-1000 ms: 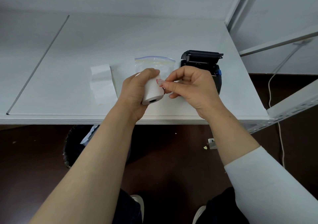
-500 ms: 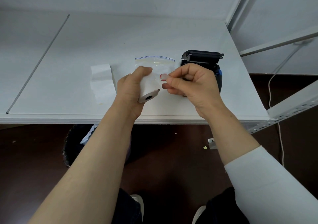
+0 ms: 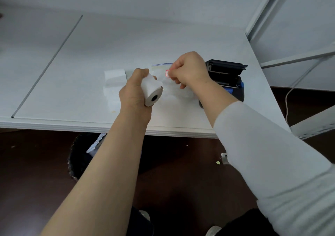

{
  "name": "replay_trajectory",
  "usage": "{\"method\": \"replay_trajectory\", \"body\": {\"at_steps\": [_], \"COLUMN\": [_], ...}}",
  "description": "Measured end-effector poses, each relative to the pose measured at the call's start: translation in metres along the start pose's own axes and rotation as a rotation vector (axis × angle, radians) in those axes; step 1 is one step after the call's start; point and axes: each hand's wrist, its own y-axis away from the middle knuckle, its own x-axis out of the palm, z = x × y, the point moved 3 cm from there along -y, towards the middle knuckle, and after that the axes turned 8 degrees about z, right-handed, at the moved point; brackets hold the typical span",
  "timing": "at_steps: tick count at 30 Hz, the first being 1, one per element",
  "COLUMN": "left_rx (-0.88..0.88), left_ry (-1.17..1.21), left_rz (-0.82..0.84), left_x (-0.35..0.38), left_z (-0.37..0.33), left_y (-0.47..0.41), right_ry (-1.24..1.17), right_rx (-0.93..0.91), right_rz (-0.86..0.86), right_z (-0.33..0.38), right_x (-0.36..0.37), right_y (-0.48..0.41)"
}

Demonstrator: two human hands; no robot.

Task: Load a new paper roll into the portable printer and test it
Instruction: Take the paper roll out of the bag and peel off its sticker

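Observation:
My left hand point(image 3: 135, 92) grips a white paper roll point(image 3: 151, 90) above the white table point(image 3: 72, 58), its dark core facing me. My right hand point(image 3: 190, 69) pinches a small red-edged sticker tab point(image 3: 167, 73) at the roll's loose end, lifted up and away from the roll. A stretch of thin clear wrap or paper point(image 3: 174, 89) runs between tab and roll. The black portable printer point(image 3: 225, 76) stands to the right with its lid open; my right forearm covers its front.
A clear zip bag point(image 3: 161, 66) lies on the table behind my hands. White paper strips point(image 3: 114, 81) lie to the left. A dark waste bin point(image 3: 81, 156) sits under the table edge. A white shelf frame point(image 3: 290, 58) and a cable point(image 3: 290, 98) stand at the right.
My right hand has pulled the red-edged tab up and away from the roll, peeling the loose end. My left hand turned the roll so its core faces me.

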Motion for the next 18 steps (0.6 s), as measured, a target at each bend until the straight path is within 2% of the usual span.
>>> {"method": "replay_trajectory", "body": {"at_steps": [2,5,12,15,18], "left_rx": [-0.005,-0.015,-0.03,-0.012,-0.001], "left_ry": [-0.001,0.008,0.0,-0.02,-0.067], "left_rz": [-0.012,-0.01,0.021,0.059,0.097], "left_x": [-0.002,-0.004,-0.003,0.0,0.003], "left_z": [-0.001,-0.001,-0.001,-0.002,-0.003], "left_y": [-0.002,-0.004,-0.002,0.002,0.006], "right_ry": [0.181,0.39,0.546,0.484,0.162], "right_rx": [0.076,0.114,0.064,0.017,-0.09], "right_rz": [0.06,0.058,0.046,0.023,-0.109], "right_z": [-0.006,-0.018,-0.016,-0.009,-0.001], "right_x": [0.015,0.034,0.041,0.028,0.005], "right_y": [-0.015,-0.025,-0.02,-0.003,0.025]}}
